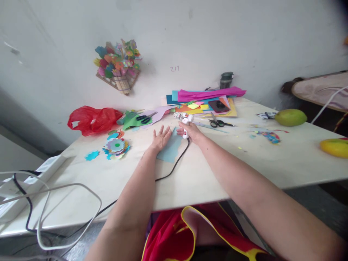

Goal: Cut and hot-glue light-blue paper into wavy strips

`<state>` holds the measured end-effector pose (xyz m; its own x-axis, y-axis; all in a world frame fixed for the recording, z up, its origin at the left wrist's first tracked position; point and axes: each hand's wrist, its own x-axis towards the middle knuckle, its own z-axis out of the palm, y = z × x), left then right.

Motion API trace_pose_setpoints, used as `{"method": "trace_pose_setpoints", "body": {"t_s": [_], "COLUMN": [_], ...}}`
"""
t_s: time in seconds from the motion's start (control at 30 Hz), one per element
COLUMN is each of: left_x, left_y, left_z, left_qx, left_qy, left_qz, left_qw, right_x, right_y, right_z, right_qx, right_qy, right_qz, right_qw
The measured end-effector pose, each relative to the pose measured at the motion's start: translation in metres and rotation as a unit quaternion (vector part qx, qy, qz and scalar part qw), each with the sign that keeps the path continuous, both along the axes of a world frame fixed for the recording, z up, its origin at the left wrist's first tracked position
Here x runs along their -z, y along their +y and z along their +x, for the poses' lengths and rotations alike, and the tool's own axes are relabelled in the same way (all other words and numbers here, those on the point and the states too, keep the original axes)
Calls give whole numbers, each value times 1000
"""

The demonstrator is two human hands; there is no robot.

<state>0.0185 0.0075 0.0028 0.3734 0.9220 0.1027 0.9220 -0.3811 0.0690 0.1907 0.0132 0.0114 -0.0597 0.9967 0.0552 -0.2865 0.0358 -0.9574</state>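
My left hand (161, 138) lies with its fingers spread at the left edge of a light blue sheet (170, 149) on the white table. In my right hand (192, 131) is a white glue gun (186, 130), its nozzle end pointing away from me and a black cord (176, 165) running from its handle. Right of the gun are black-handled scissors (219, 123). To the left sits a stack of colored paper flowers (116, 145), with one blue flower (92, 156) beside it.
A red plastic bag (94, 120) and green scissors-topped sheets (133, 120) stand at the back left. Colored sheets (209, 95) and a phone (218, 106) lie behind. A green mango (290, 117) and yellow fruit (334, 148) are right; a power strip (50, 168) is left.
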Motion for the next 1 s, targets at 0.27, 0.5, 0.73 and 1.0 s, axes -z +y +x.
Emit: {"method": "trace_pose_setpoints", "body": {"t_s": [0.27,0.5,0.73,1.0], "left_x": [-17,-5,-8,-5], "left_y": [-14,-3,-10,-8], "left_z": [11,9,16,17], "left_qx": [-19,-15,10,0], "left_qy": [-158,-34,45,42], "left_qz": [21,79,48,84], "left_qw": [987,996,998,996], "right_x": [1,-2,-3,2], "right_y": [2,0,-1,3], "right_z": [5,6,5,5], "right_qx": [-36,-42,-31,-41], "right_qy": [20,-3,-15,-15], "right_qz": [14,0,-11,-4], "right_qw": [999,999,999,999]}}
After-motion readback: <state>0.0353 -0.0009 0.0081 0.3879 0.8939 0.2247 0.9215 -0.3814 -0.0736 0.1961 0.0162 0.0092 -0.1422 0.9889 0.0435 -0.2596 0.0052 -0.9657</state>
